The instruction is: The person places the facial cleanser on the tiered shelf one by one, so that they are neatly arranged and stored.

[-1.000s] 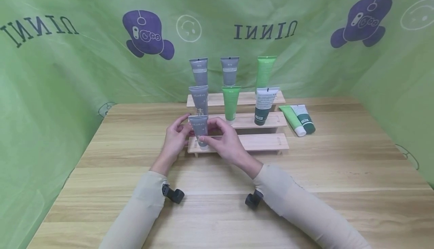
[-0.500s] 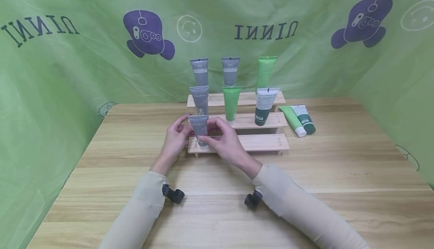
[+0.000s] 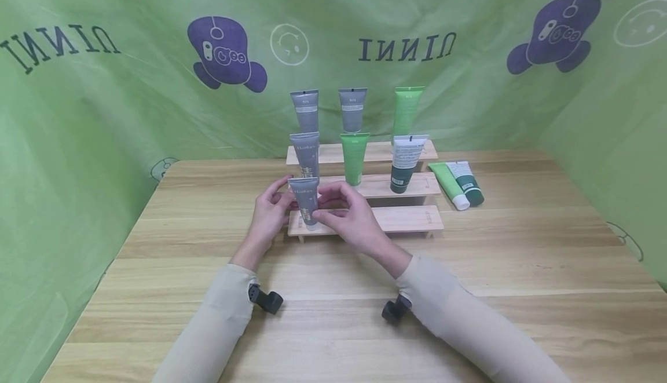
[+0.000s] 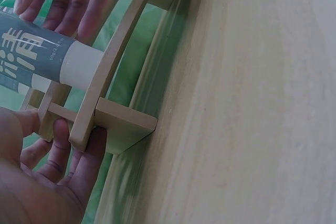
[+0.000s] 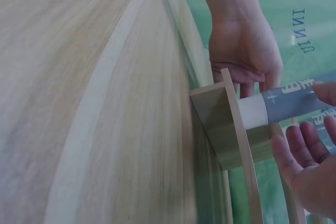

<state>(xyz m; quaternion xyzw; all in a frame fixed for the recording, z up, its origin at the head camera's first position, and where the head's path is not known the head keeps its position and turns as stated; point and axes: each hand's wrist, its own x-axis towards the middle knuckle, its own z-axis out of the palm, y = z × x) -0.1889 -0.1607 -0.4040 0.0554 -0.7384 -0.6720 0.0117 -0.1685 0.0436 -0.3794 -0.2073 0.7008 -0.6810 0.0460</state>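
Note:
A grey squeeze tube (image 3: 304, 200) stands cap down at the left end of the lowest step of a three-tier wooden display stand (image 3: 398, 219). My left hand (image 3: 267, 215) grips the stand's left end; in the left wrist view its fingers (image 4: 94, 148) curl against the bottom board beside the tube's white cap. My right hand (image 3: 356, 221) is at the tube's right side, thumb near its edge and the other fingers loosely spread, apart from it. Behind it on the middle step are another grey tube (image 3: 306, 154), a green tube (image 3: 354, 160) and a white-and-dark-green tube (image 3: 406, 163).
Two grey tubes, one at the left (image 3: 306, 110) and one in the middle (image 3: 352, 109), and a green tube (image 3: 407, 110) stand on the top step. A green tube (image 3: 450, 186) and a white-and-green tube (image 3: 466, 183) lie right of the stand. Green cloth (image 3: 333, 0) hangs behind the table (image 3: 333, 336).
The right hand has loosened from the front grey tube and shifted slightly right, showing more of its lettering. The left hand stays in place on the stand.

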